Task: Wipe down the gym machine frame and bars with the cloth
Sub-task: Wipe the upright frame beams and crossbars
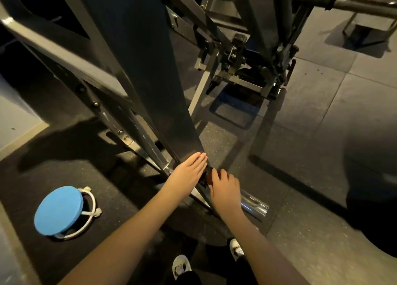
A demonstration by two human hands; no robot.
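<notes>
Work is down at the foot of the big frame post (163,91). Your left hand (189,171) lies flat on it, fingers straight. Just beside it, your right hand (225,190) curls over a dark red lump, likely the cloth (208,178) (mostly hidden). Next, I think, you rub along the shiny tube (255,205). No words can be read.

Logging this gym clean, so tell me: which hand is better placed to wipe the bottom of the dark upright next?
Probably the right. The right hand grips what looks like the reddish cloth beside the foot of the upright; the left hand lies flat and bare on it.
</notes>
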